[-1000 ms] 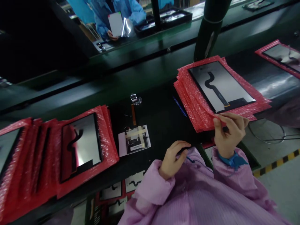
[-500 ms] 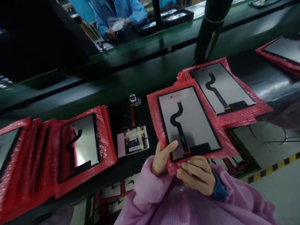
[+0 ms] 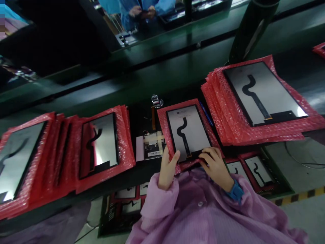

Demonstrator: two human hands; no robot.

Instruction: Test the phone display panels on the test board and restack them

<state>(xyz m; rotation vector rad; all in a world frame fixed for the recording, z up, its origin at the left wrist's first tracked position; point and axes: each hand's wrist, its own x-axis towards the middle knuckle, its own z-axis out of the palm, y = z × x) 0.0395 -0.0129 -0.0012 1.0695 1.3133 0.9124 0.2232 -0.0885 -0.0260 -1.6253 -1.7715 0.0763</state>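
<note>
An LCD screen panel (image 3: 192, 127) with a curved black flex cable lies on a red bubble-wrap bag (image 3: 164, 123) at the table's front edge. My left hand (image 3: 168, 169) is at its lower left corner, thumb over the bag's edge and fingers along the outer side. At the lower right edge, my right hand (image 3: 216, 166) has its fingers bent and pressed onto the panel and bag. Part of the lower edge is hidden by the right fingers. Left of the panel lies a small electronic board (image 3: 153, 146) with tape, with an orange ribbon (image 3: 153, 118) above it.
Red-bagged screens are stacked at right (image 3: 281, 130) and left (image 3: 123, 135). A blue pen (image 3: 206, 113) lies beside the right stack. A dark post (image 3: 250, 37) stands behind. Below the table are trays of screens (image 3: 274, 189). Across the bench is a person in blue (image 3: 162, 6).
The panel and its bag have moved down and away from the right stack, onto the table before me. Both hands stay at its lower edge. The view has shifted.
</note>
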